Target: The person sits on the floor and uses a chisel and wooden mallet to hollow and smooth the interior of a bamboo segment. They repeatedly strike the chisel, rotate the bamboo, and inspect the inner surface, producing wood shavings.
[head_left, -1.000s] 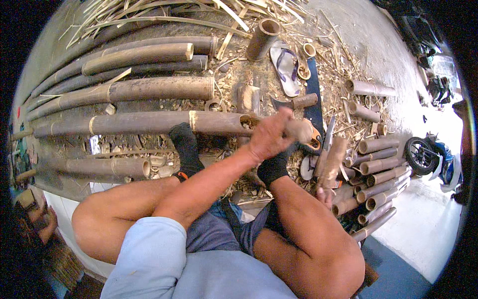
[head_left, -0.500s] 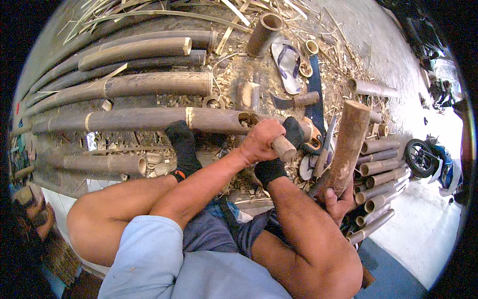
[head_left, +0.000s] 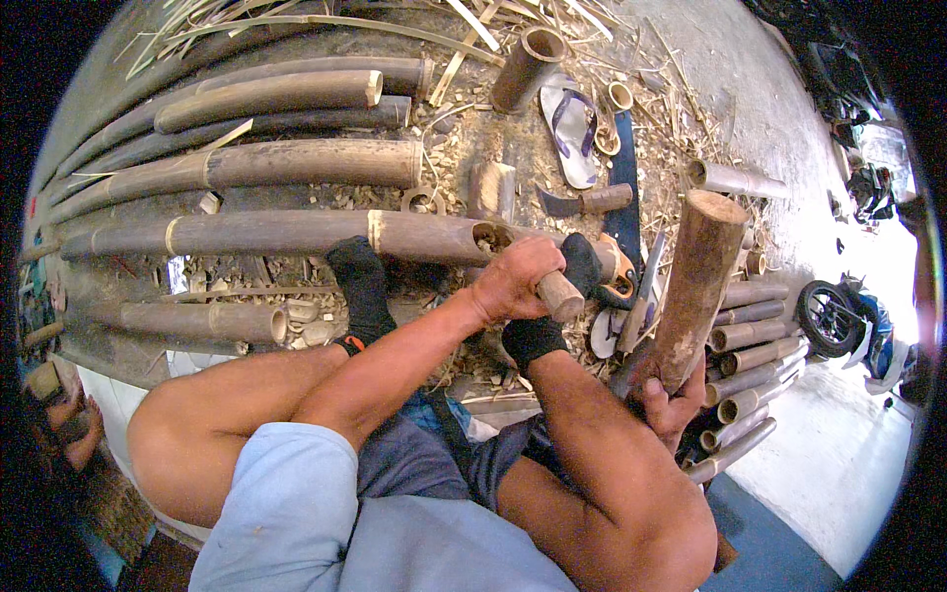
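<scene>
- Grey floor [head_left: 705,54], littered with pale shavings, spreads around the notched bamboo pole [head_left: 276,235]; loose bamboo strips [head_left: 326,22] lie well beyond the pole, and short cut tubes [head_left: 750,338] are stacked off its right end.
- Nearer to the pole, just past its far side, lie a curved knife [head_left: 582,199] and a flip-flop [head_left: 570,138]; a handsaw with an orange handle [head_left: 621,276] sits at its right end.
- Good work at the notch [head_left: 488,238], as I judge it, depends on a pole that cannot roll: the right foot [head_left: 580,259] over the pole, right of the notch, and the left foot [head_left: 357,281] at its near edge seem to serve for that.
- If the billet is to meet the handle, a short, square blow would be safer than a wide swing, with the knuckles kept well below the handle's end.
- Small bites along the notch's edge should suit bamboo best, since a deep one may split the wall along the grain.
- Left hand [head_left: 518,279] is curled firmly round a wooden handle [head_left: 560,297] just beside the notch, at the pole's near side; the butt sticks out of the fist, and the tool's working end is hidden. Its forearm slants across the body toward the pole.
- Right hand [head_left: 674,407], nearer the body than the pole and out to the right, grips the lower part of a thick wooden billet [head_left: 702,281], thumb along it; the billet stands tilted, its cut end raised and well apart from the handle.
</scene>
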The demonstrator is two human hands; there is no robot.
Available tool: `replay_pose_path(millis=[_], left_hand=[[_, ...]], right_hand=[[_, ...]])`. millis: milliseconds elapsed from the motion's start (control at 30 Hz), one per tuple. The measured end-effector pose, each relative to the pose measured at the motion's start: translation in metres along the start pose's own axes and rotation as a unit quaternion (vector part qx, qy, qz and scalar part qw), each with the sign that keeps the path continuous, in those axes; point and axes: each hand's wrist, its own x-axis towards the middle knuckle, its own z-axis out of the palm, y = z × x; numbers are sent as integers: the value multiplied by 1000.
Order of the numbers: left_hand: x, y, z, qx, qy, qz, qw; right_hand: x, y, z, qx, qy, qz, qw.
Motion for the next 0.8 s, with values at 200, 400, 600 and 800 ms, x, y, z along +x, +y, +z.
replay_pose_path(millis=[200,400,600,800], left_hand=[[-4,-6,6,14,36,30,999],[6,-7,0,-5,103,27,994],[7,0,-5,-127,80,-171,974],[-6,8,-5,15,104,-150,983]], right_hand=[[17,6,17,-185,-70,-33,980],[34,16,34,-223,-32,-67,972],[47,8,51,-280,-141,-25,949],[48,-13,56,23,35,-68,997]])
